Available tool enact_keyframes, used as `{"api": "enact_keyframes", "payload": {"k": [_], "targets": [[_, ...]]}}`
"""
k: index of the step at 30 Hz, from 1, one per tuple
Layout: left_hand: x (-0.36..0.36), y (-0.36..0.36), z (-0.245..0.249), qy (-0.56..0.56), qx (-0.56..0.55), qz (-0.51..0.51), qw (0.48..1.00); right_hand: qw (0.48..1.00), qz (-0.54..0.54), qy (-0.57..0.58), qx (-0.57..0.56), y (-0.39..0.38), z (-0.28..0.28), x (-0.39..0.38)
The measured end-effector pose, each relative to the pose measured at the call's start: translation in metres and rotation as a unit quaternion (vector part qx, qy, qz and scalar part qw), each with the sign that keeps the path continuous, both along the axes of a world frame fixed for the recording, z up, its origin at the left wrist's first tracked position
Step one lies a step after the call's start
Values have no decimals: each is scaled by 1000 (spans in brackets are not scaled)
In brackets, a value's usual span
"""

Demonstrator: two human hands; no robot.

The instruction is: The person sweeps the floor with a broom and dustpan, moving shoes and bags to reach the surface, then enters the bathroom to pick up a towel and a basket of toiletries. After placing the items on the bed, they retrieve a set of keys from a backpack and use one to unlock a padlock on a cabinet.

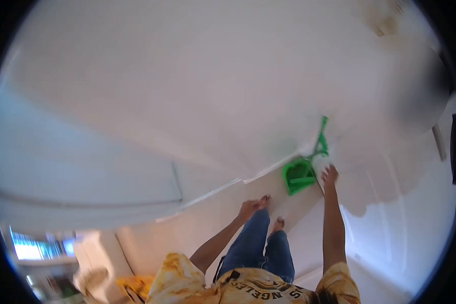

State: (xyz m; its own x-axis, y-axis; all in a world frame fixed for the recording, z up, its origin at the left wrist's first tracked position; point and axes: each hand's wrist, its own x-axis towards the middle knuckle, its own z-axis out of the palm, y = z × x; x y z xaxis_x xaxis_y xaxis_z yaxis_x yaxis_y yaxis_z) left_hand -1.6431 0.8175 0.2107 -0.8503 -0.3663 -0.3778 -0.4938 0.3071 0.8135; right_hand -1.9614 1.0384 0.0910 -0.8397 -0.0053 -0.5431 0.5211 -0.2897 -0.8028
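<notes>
My right hand (330, 174) is stretched forward, its fingers apart, beside a blurred white patch under a green handled tool (321, 142). No object shows clearly in that hand. A green dustpan (299, 176) lies just left of it, close to the foot of a white surface. My left hand (249, 208) is in front of my left leg, near my foot; its fingers are too blurred to tell their pose, and nothing shows in it.
A large white surface (187, 91) fills the upper view. My bare feet (279, 223) are on the pale floor. A bright window (38, 248) and a yellow item (136, 285) are at lower left. A dark blurred shape (433, 86) is at the right.
</notes>
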Motion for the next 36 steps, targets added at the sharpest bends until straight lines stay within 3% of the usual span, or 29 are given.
{"api": "enact_keyframes", "payload": {"k": [2,4,5,6,9,10,12,13,15,16,18,21,23,26,28,30,32,34,36], "targets": [[127,-9,-6,-28,-29,65,997,984,150,-46,78,19,23,89],[217,-17,43,-5,-38,149,988,928,342,-67,132,33,21,166],[299,-26,54,-139,5,289,947,860,473,-168,90,11,32,235],[338,-31,27,-98,44,410,906,812,501,-228,195,-30,66,268],[401,-58,28,-10,79,599,797,717,665,-153,141,-165,123,361],[388,-68,24,22,78,608,790,670,718,-124,141,-209,119,363],[401,-96,29,100,71,618,777,625,765,-108,113,-299,128,398],[400,-118,40,-34,-1,567,823,616,768,-110,136,-349,128,409],[402,-159,59,-136,-48,554,820,599,776,-95,174,-426,112,427],[411,-169,67,-96,1,588,803,588,784,-73,185,-460,99,433],[417,-227,81,3,76,648,758,588,782,-1,206,-532,120,433],[435,-301,91,-34,-13,585,810,640,742,30,198,-609,142,425],[439,-359,97,9,-52,563,825,669,712,40,211,-653,174,411],[427,-440,109,46,-74,544,835,639,745,21,192,-719,168,366],[404,-493,159,79,-60,562,821,604,763,75,216,-780,175,339],[393,-527,160,95,-81,586,800,648,715,52,258,-866,196,315],[381,-553,138,87,-93,605,786,728,647,182,138,-958,212,297],[377,-559,105,75,-103,624,771,741,626,234,62,-1060,254,302],[352,-578,90,110,-90,658,739,684,654,322,-25,-1166,293,319]]}}
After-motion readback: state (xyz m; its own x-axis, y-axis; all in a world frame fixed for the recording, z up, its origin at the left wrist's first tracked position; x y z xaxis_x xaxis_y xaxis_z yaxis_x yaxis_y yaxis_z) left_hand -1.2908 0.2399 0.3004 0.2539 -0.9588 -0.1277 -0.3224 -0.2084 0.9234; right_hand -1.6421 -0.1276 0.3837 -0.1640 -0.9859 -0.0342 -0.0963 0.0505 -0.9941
